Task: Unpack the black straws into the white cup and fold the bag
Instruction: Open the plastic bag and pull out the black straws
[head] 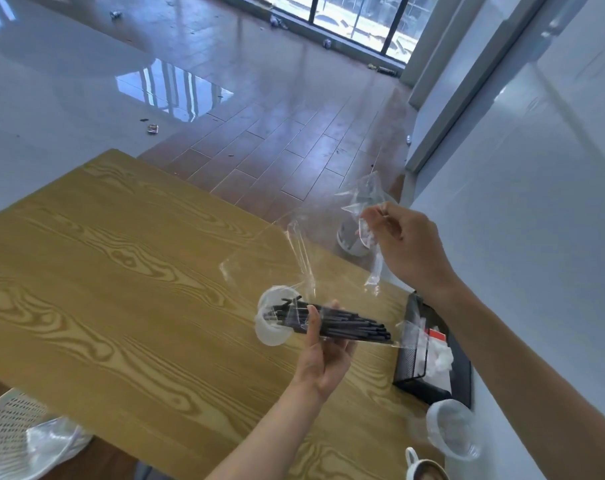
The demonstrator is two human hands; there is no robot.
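The left hand [323,355] holds a bunch of black straws [342,323] from below, palm up. Its grip is wrapped around the middle of the bunch, with the thumb on top. The straws are too many and too close together to count. They are thin, smooth tubes. Their far ends poke into the mouth of one white cup [273,318], which lies tipped on its side on the tabletop [121,289]. The cup is round and see-through white plastic.

The right hand [403,244] is up higher, to the right. Its fingers are pinched tight on one end of a clear bag [303,258]. The bag is thin, shiny and crinkly, and it stretches down from that hand to the straws, where part of it wraps them.

The tabletop is yellow wood with wavy lines. One black mesh box [429,362] sits near the right edge.
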